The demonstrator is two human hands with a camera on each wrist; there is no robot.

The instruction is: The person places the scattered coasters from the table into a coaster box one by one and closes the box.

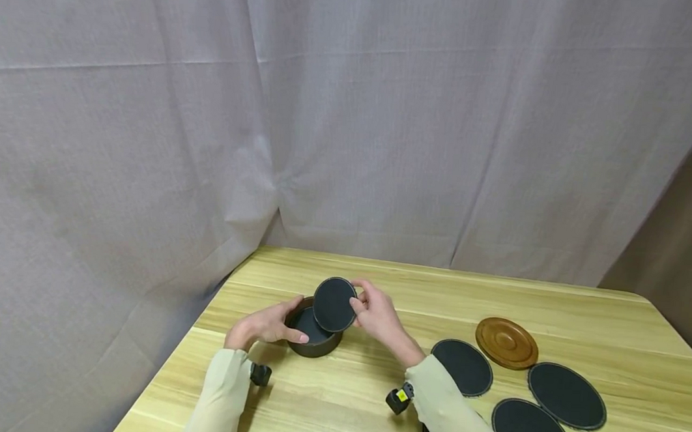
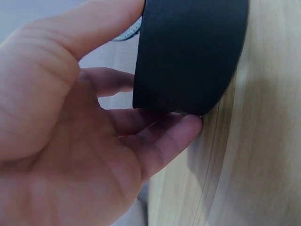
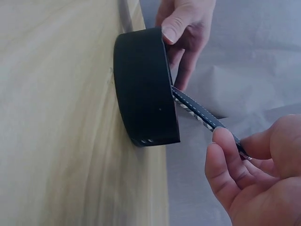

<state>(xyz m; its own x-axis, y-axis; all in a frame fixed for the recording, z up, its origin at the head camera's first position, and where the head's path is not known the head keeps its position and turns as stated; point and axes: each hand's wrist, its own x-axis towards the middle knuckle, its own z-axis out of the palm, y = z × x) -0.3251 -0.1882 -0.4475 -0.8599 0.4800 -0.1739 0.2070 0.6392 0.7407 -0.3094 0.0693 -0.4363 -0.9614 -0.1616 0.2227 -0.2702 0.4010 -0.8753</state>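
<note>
A round black coaster (image 1: 334, 305) with a stitched edge is pinched between the thumb and fingers of my right hand (image 1: 376, 315). It stands tilted, its lower edge at the mouth of a round, dark, low-walled holder (image 1: 315, 349). In the right wrist view the coaster (image 3: 200, 112) appears edge-on, with a pale patterned side. My left hand (image 1: 266, 324) grips the holder from the left, thumb over the rim and fingers around the wall. The left wrist view shows fingertips against the holder's dark side (image 2: 188, 56). A dark flat surface shows inside the holder.
On the right of the wooden table (image 1: 336, 405) lie several black round coasters, including one beside the right sleeve (image 1: 461, 367) and one farther right (image 1: 567, 396). A brown wooden disc (image 1: 506, 343) lies behind them. A grey curtain (image 1: 361, 145) hangs beyond the table.
</note>
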